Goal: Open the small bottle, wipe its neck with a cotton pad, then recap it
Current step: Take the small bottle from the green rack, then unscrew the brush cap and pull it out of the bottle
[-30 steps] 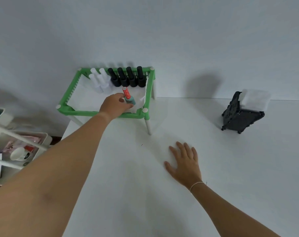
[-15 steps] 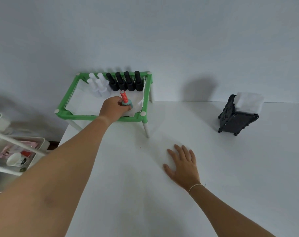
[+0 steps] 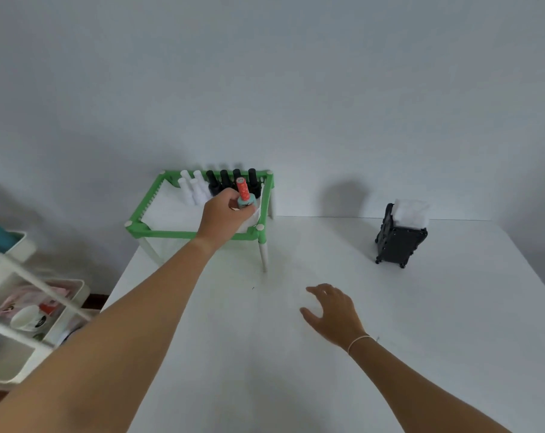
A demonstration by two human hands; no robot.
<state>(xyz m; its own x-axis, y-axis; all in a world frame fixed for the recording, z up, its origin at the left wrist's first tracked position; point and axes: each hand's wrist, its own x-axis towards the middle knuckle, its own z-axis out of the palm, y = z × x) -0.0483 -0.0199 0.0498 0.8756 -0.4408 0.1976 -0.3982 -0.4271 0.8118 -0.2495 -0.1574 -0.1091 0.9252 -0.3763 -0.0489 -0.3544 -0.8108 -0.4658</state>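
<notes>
My left hand is closed around a small teal bottle with a tall orange-red cap. It holds the bottle upright, lifted above the front right part of the green-framed rack. The cap is on the bottle. My right hand hovers just above the white table with fingers loosely curled and apart, holding nothing. White cotton pads fill the top of a black holder at the back right.
Several black bottles and white bottles stand in rows at the back of the rack. A white cart with cups and packets stands left of the table. The wall lies close behind.
My left hand has lifted the teal bottle up off the rack's shelf. My right hand has risen from lying flat on the table and its fingers have curled.
</notes>
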